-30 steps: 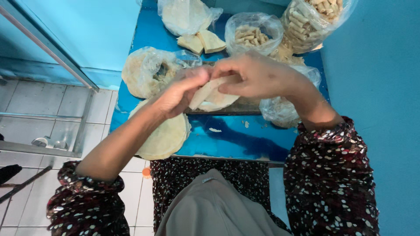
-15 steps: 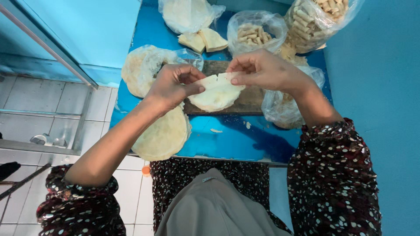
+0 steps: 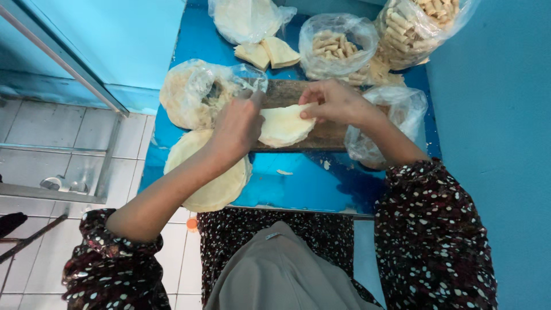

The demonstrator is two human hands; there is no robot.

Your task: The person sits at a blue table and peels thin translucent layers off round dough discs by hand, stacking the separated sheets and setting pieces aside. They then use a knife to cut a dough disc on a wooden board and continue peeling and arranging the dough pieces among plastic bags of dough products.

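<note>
wrapper (image 3: pixel 282 125) lowered onto board (image 3: pixel 321 135), lying crosswise; both hands (image 3: pixel 238 127) (image 3: pixel 333 102) seemingly pinch its edges.

Two bags of rolls (image 3: pixel 336 43), two folded wrappers (image 3: pixel 267 53)

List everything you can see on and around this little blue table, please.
wrapper on board: one, pale cream, under both hands
wooden board: one, brown, table centre
wrapper stack: one, cream, front left edge
bag of wrappers: one, clear, left
folded pieces: two, cream, behind the board
bags of rolls: two, clear, back right
table: one, blue
left hand: on the wrapper's left edge
right hand: pinching the wrapper's top edge
</note>
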